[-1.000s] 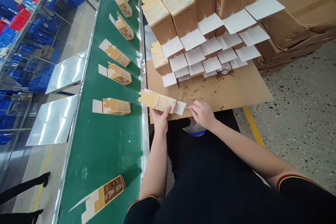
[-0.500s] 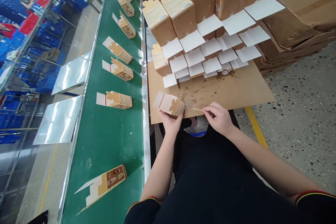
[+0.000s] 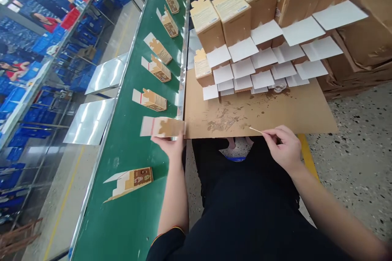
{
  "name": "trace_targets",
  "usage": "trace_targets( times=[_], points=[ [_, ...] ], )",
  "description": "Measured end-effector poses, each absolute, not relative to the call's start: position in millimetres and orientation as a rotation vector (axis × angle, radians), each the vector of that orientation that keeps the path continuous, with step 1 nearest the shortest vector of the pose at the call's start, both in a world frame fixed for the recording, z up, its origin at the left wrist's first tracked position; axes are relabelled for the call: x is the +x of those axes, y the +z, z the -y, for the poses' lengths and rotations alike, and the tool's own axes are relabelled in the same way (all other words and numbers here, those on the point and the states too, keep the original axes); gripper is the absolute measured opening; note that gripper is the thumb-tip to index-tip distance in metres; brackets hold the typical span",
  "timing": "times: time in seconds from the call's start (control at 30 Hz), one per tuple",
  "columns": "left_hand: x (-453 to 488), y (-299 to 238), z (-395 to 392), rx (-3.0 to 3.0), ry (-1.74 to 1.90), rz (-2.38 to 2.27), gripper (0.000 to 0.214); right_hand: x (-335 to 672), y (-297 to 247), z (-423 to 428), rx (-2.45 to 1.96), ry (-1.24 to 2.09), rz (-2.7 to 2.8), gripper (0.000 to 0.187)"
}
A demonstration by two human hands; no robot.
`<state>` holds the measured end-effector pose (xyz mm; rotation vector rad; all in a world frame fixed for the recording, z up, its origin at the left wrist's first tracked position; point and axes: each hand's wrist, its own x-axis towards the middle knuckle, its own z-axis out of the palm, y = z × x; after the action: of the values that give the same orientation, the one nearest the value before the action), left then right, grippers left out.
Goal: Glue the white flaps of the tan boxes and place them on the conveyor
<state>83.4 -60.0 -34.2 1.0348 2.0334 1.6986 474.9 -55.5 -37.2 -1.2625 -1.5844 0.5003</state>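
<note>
My left hand (image 3: pixel 169 147) grips a small printed carton (image 3: pixel 171 127) with its white flap open, over the near edge of the green conveyor belt (image 3: pixel 122 216). The carton is slightly blurred. In my right hand (image 3: pixel 283 147), a thin cotton swab (image 3: pixel 255 129) is pinched between thumb and fingers, its tip pointing left above the cardboard sheet (image 3: pixel 306 114). Brown stains (image 3: pixel 225 121) mark that sheet. Another open carton (image 3: pixel 142 176) lies on the belt closer to me, and a similar carton (image 3: pixel 154 100) stands just beyond the held one.
Stacked cartons (image 3: pixel 235 14) with white flaps sticking out fill the back of the cardboard. A roll of clear tape (image 3: pixel 279 86) lies below them. More cartons (image 3: pixel 168 23) line the belt. Metal side plates (image 3: pixel 90 122) flank its left edge. People sit among blue crates at far left.
My left hand has carried the carton left, from the cardboard sheet to over the belt's edge. My right hand still holds the swab. The whole view has shifted to the left.
</note>
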Motion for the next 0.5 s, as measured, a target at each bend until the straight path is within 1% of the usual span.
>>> trace_targets(
  times=[0.1, 0.17, 0.5],
  points=[
    [27.1, -32.7, 71.7, 0.921, 1.761, -2.237, 0.107, 482.2, -36.9, 50.9, -1.276, 0.513, 1.583, 0.02],
    [7.3, -37.5, 74.9, 0.867, 1.697, -2.314, 0.106, 481.3, -36.8, 47.8, -1.263, 0.53, 1.596, 0.02],
    [-18.6, -53.9, 45.2, 0.92, 1.516, -2.325, 0.093, 452.0, -29.5, 33.0, -1.163, 0.573, 1.648, 0.019]
  ],
)
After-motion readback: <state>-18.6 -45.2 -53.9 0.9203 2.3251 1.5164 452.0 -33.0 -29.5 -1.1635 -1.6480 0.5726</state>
